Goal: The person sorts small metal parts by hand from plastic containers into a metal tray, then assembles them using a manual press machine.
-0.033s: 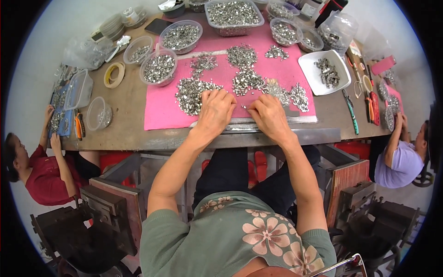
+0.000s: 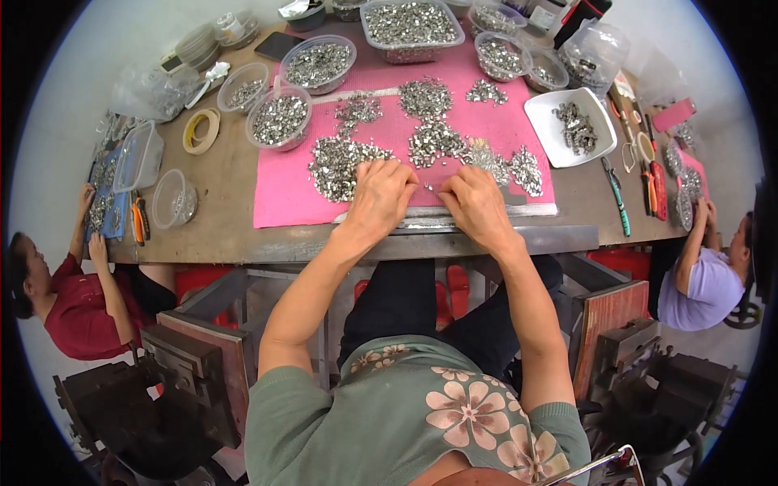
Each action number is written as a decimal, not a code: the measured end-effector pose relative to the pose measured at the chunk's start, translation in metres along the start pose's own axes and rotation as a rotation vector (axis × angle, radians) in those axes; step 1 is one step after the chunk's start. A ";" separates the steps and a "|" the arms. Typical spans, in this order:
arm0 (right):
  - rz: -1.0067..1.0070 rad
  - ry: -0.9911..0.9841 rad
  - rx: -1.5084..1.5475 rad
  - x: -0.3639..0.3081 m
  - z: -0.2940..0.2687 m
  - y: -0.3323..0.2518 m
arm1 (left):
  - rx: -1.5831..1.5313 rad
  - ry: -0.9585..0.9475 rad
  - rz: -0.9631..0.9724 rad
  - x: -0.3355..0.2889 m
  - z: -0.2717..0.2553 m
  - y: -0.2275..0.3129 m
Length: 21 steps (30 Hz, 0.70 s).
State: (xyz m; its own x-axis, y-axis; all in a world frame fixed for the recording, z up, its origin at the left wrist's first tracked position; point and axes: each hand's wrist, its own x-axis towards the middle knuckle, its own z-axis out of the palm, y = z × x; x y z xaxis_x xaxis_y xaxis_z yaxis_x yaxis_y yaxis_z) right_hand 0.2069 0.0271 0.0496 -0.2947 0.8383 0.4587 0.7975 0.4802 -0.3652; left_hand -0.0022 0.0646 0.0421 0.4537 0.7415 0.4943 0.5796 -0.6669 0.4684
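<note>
On textured pink matting (image 2: 284, 196) lie glinting metallic pieces (image 2: 339, 168).

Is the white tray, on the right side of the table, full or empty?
Partly filled: small silvery pieces lie in the white tray, and its bare surface shows beside them.

I am standing here and seeing a mat (image 2: 284, 194) that is lying on the table (image 2: 231, 194). Over its near part, the left hand (image 2: 379, 194) is reaching beside a large heap (image 2: 340, 166) of metal pieces. The right hand (image 2: 476, 204) is reaching just before another heap (image 2: 489, 162). Between the hands, a few pieces (image 2: 429, 186) are lying. Farther back, a tub (image 2: 413, 55) is standing, and a bowl (image 2: 282, 147) is standing at left. At right, a tray (image 2: 545, 121) is holding pieces. Left of the mat, a cup (image 2: 165, 202) is standing before a tape roll (image 2: 215, 130).
</note>
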 end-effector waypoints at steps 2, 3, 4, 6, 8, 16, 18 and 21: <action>0.014 -0.002 -0.004 -0.002 -0.005 0.002 | -0.137 -0.048 -0.027 -0.003 -0.006 0.005; 0.008 -0.044 -0.003 -0.003 -0.006 0.002 | -0.234 -0.081 -0.068 -0.008 -0.011 0.008; 0.017 -0.105 0.000 -0.003 -0.008 0.003 | -0.323 -0.116 -0.106 -0.013 -0.014 0.011; -0.008 -0.092 0.053 -0.004 -0.010 0.005 | -0.339 -0.124 -0.126 -0.024 -0.018 0.020; -0.021 -0.101 0.109 -0.004 -0.011 0.007 | -0.346 -0.130 -0.146 -0.033 -0.017 0.025; -0.003 -0.105 0.144 -0.001 -0.005 0.004 | -0.405 0.019 -0.116 -0.047 -0.003 0.029; 0.001 -0.079 0.146 -0.002 -0.005 0.000 | -0.389 0.032 -0.102 -0.047 -0.002 0.029; 0.037 -0.057 0.209 -0.009 -0.008 -0.008 | -0.363 0.034 -0.085 -0.048 -0.002 0.031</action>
State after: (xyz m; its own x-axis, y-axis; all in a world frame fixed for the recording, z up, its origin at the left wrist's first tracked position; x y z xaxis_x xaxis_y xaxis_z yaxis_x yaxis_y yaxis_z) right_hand 0.2073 0.0131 0.0551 -0.3012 0.8667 0.3976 0.6838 0.4869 -0.5434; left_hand -0.0076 0.0083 0.0342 0.3880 0.7964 0.4638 0.3338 -0.5905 0.7348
